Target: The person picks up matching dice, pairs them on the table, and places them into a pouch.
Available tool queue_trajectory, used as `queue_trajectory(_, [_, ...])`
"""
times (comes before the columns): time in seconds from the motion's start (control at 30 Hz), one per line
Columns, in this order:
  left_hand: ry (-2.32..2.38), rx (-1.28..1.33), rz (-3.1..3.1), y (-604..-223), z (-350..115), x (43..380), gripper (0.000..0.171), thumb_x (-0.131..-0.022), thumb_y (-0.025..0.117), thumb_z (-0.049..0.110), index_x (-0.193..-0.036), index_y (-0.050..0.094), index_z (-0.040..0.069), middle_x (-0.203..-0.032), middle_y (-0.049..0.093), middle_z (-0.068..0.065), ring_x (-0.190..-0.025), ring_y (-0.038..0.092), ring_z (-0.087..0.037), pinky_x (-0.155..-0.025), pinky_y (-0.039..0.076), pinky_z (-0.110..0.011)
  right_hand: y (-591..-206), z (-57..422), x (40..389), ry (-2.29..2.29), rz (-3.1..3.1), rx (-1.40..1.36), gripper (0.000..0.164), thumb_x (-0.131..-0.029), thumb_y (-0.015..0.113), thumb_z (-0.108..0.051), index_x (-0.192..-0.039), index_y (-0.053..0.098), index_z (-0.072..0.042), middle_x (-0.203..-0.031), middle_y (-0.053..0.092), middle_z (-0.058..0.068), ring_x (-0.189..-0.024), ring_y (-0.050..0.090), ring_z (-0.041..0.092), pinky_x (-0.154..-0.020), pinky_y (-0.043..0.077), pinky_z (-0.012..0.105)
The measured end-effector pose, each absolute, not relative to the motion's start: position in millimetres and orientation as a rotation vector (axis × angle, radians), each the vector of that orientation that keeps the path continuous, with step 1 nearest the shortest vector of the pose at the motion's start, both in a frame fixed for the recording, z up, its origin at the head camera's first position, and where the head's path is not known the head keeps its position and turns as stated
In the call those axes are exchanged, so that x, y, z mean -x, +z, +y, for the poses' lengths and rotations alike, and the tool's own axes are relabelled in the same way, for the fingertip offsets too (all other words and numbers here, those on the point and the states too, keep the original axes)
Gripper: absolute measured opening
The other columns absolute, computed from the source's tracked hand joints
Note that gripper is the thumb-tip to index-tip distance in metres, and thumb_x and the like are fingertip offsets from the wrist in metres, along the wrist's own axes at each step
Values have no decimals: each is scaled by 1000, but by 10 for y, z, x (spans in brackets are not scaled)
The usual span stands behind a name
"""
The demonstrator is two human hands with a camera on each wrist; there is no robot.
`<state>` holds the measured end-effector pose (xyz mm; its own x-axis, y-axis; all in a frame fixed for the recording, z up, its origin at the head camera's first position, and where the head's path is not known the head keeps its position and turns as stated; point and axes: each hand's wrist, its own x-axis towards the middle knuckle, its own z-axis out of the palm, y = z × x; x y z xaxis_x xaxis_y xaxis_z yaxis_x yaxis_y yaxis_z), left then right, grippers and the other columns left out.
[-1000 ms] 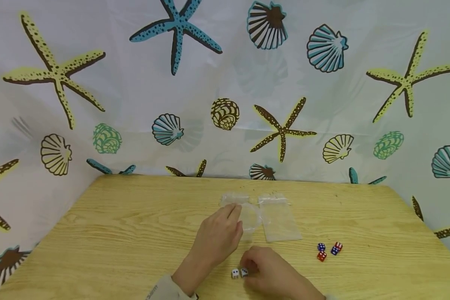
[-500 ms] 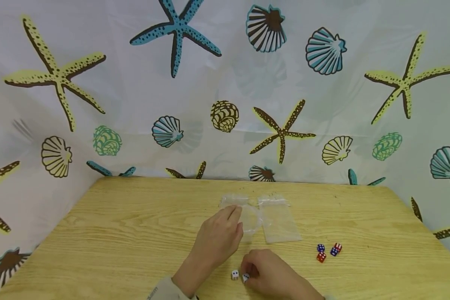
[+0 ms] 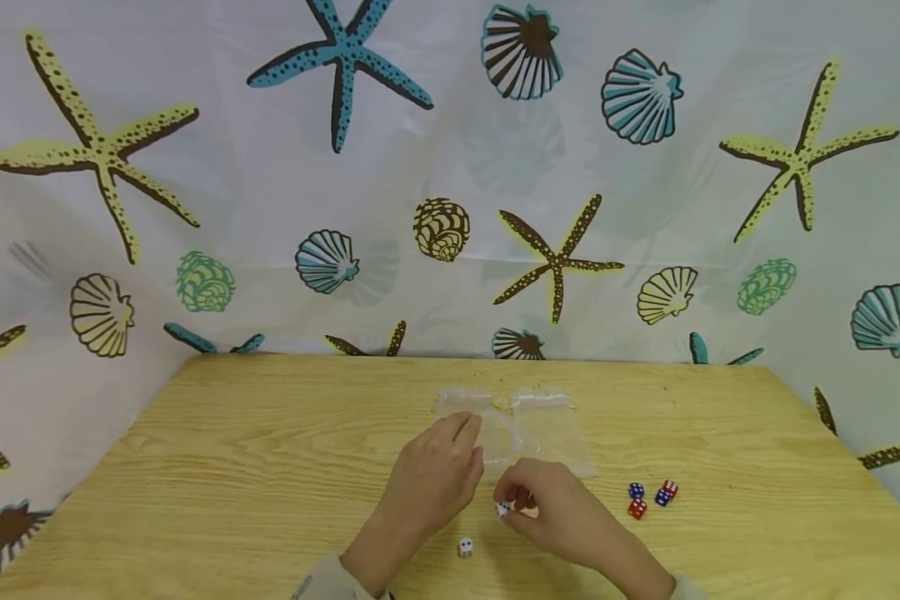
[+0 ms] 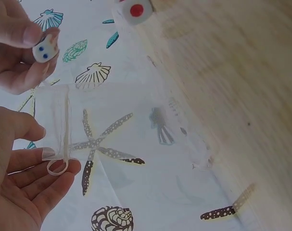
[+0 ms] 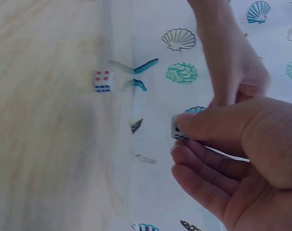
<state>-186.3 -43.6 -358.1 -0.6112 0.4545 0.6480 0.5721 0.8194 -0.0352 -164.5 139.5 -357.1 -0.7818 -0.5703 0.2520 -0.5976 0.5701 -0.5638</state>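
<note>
My right hand (image 3: 558, 508) pinches a white die (image 4: 45, 49) between thumb and fingertips, above the table. One side with blue pips faces the left wrist camera. A second white die (image 3: 465, 547) rests on the wood in front of both hands. My left hand (image 3: 437, 471) holds a clear plastic bag (image 4: 64, 120) by its edge, fingers curled behind the film and thumb apart from it; the hand covers part of the bag in the head view. Right beside it lies another clear zip bag (image 3: 558, 442), flat on the table.
Several red and blue dice lie at the right, among them a red die (image 3: 637, 508) and a blue die (image 3: 636, 491). The wooden table (image 3: 270, 450) ends at a white cloth (image 3: 390, 183) printed with starfish and shells, at the back and both sides.
My right hand has picked one of the two white dice off the table and raised it forward, toward the bags. My left hand stays at the bag. The head view has shifted slightly.
</note>
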Motion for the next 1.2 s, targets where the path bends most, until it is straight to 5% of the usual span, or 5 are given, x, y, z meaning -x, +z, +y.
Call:
queue_trajectory(0.6, [-245,799,-2359,-3584,-361,1808,33,-82,72,15,-110,66,-1,-105,69,-12,-92,68,-22,-74,57,-28,-3438,1469,1685,952,-2390,-708,22,-74,77,1,-88,67,-12,-83,62,-4,-70,58,11,-60,52,22])
queue_trajectory(1.0, [-236,827,-2331,-3563,-265,1710,31,-82,73,17,-108,67,1,-102,69,-9,-88,69,-19,-72,57,-26,-3508,1425,1682,703,-2420,-653,18,-72,81,-8,-84,68,-13,-109,61,6,-96,63,22,-76,55,36])
queue_trajectory(1.2, [-244,820,-2313,-3551,-258,1682,31,-81,74,16,-107,68,1,-101,69,-9,-87,69,-18,-71,57,-26,-3518,1426,1676,662,-2444,-681,19,-73,80,-8,-89,69,-11,-98,65,0,-88,66,16,-74,56,32])
